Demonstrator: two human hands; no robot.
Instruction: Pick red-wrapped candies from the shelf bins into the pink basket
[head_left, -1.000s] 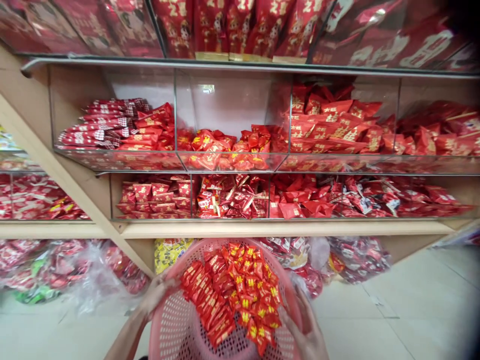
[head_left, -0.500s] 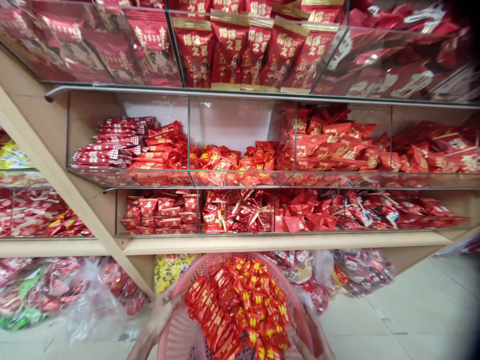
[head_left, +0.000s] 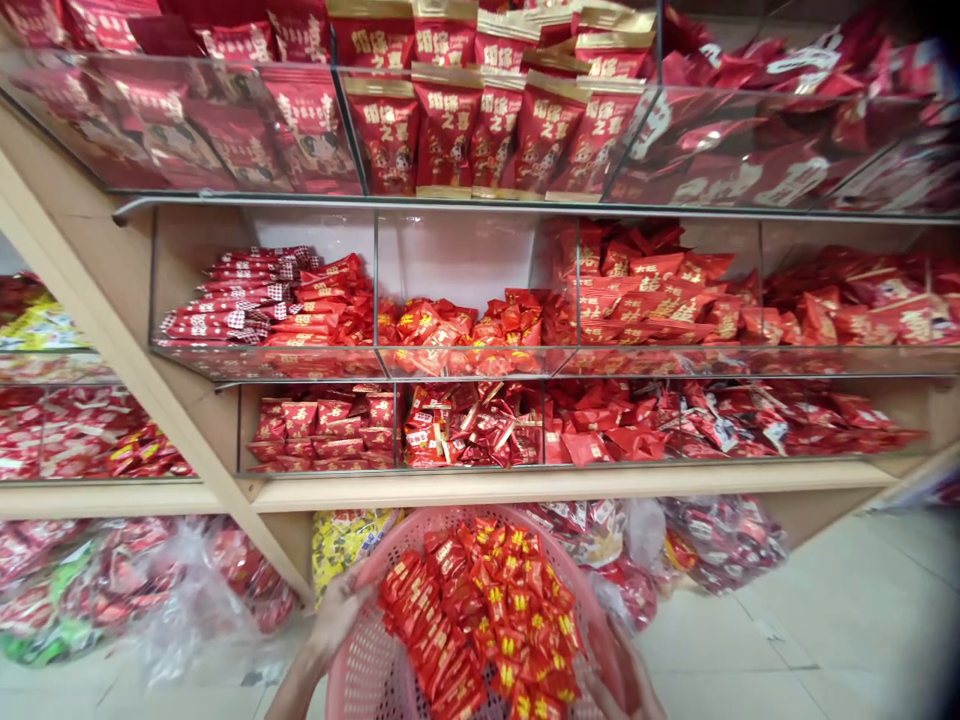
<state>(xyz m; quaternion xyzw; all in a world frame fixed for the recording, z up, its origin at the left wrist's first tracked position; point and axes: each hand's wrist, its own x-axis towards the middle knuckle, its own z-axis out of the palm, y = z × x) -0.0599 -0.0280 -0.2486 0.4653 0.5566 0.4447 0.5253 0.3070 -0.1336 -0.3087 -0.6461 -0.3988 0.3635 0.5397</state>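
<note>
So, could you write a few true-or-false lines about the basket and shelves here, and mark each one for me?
1. The left hand and right hand hold a pink basket. True.
2. The basket is empty. False: it has red packets in it.
3. A yellow package shows below the shelves, toward the basket's left side. True.
4. Solid wooden boards cover the fronts of the shelves. False: clear panels do.
5. Tiled floor shows to the basket's right. True.
</note>
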